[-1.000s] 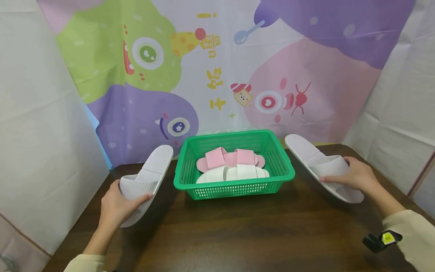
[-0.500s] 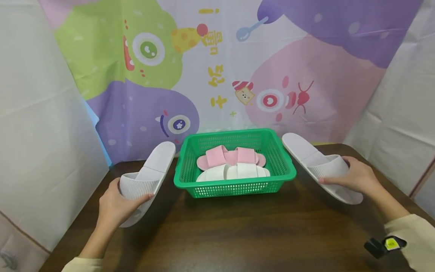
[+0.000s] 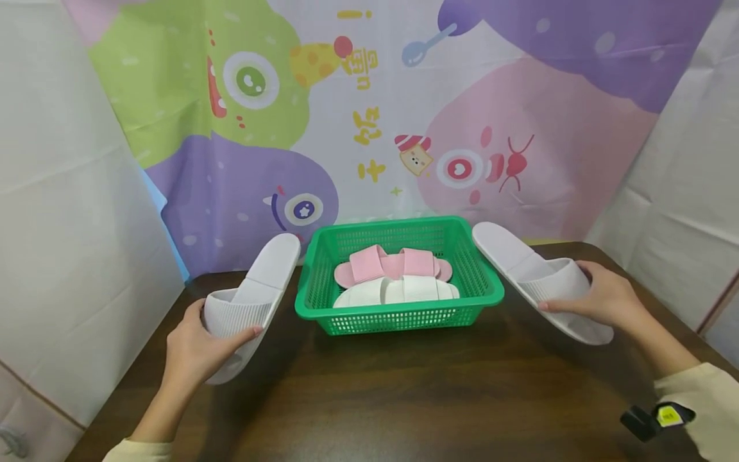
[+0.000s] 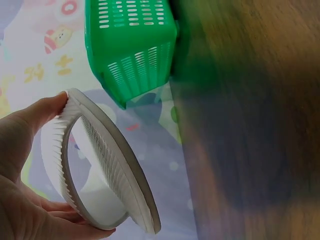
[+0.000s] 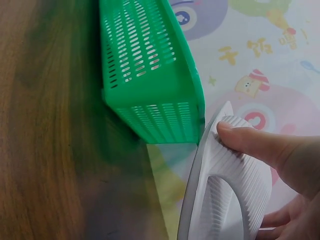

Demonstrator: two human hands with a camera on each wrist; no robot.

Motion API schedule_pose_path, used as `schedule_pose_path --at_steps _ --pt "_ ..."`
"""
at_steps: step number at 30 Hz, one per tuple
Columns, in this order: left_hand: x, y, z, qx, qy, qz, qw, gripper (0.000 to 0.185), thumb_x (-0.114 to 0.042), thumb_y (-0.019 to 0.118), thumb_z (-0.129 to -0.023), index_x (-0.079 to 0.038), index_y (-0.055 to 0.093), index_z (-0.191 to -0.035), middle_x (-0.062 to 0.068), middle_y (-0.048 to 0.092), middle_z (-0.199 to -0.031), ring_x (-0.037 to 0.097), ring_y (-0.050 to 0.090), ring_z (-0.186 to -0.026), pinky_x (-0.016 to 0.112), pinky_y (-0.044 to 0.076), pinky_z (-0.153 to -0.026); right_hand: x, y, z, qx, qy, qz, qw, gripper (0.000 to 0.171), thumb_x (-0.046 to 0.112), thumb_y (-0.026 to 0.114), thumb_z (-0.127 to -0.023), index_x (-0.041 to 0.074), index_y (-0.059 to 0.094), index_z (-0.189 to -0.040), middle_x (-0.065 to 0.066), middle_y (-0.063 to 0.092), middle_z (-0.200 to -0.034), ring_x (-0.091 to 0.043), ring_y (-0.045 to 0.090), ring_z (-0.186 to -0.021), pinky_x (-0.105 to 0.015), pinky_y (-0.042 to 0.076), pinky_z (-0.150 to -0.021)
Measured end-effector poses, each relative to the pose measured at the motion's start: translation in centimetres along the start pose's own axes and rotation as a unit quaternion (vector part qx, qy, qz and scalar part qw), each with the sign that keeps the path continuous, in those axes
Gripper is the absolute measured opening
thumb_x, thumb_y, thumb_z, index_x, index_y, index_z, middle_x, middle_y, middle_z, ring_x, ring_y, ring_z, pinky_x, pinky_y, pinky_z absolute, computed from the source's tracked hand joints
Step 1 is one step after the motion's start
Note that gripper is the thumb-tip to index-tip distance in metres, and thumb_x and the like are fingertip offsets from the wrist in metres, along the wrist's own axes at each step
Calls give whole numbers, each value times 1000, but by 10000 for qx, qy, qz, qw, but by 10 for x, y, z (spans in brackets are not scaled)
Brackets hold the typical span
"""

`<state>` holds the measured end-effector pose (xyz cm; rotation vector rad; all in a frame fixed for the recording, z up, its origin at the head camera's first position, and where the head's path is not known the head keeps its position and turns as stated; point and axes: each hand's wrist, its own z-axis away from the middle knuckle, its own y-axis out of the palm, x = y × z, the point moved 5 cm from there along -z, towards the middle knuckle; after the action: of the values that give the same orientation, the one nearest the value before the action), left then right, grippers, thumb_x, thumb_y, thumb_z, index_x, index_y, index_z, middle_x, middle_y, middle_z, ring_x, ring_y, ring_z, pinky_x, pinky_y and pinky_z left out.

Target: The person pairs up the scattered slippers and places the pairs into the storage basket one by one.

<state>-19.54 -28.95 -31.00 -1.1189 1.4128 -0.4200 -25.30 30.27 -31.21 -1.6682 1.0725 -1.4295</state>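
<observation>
My left hand (image 3: 196,350) grips a light grey slide slipper (image 3: 267,273) across its ribbed strap, left of the green basket (image 3: 398,312). On the basket's other side my right hand (image 3: 603,298) holds a matching grey slipper (image 3: 505,250) the same way. Both slippers are tilted, their far ends leaning toward the basket and held above the table. Inside the basket lie pink slippers (image 3: 392,266) at the back and white slippers (image 3: 395,292) in front. In the left wrist view, thumb and fingers curl round the strap (image 4: 60,150); the right wrist view shows the thumb on the ribbed strap (image 5: 240,165).
The basket stands on a dark brown wooden table (image 3: 375,391), close to its back edge. Behind it hangs a cloth (image 3: 369,128) printed with cartoon monsters. Pale cloth walls (image 3: 69,192) enclose the left and right sides. A black strap with a yellow tag (image 3: 670,416) is at the right sleeve.
The slipper in my right hand has shifted slightly left, toward the basket. The left slipper's far end has risen a little and moved right in the view. Both grips are unchanged.
</observation>
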Motion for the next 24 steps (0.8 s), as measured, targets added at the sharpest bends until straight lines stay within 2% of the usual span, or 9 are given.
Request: schedule_pose_path --at_steps 10,18,24 --pt "-8 0 -1 116 199 44 9997 111 -62 81 -62 0 35 -142 27 56 -125 40 57 -106 50 53 -79 9 -6 -1 -28 -98 10 9999 111 56 81 -65 -16 34 -136 -39 49 -125 -48 53 -102 -58 50 -78" --pt "-18 -4 0 102 630 34 9980 110 -61 82 -61 1 37 -140 25 57 -122 39 59 -103 48 54 -75 16 -14 -5 -109 -461 32 9989 106 51 84 -63 -14 38 -134 -37 52 -123 -45 55 -101 -56 48 -80" --pt "-24 -7 2 156 863 -51 9961 111 -61 82 -60 2 37 -139 26 57 -121 39 58 -103 48 53 -76 21 -18 -8 -178 -765 125 9968 102 49 86 -61 -11 43 -132 -34 55 -120 -42 56 -98 -51 49 -76"
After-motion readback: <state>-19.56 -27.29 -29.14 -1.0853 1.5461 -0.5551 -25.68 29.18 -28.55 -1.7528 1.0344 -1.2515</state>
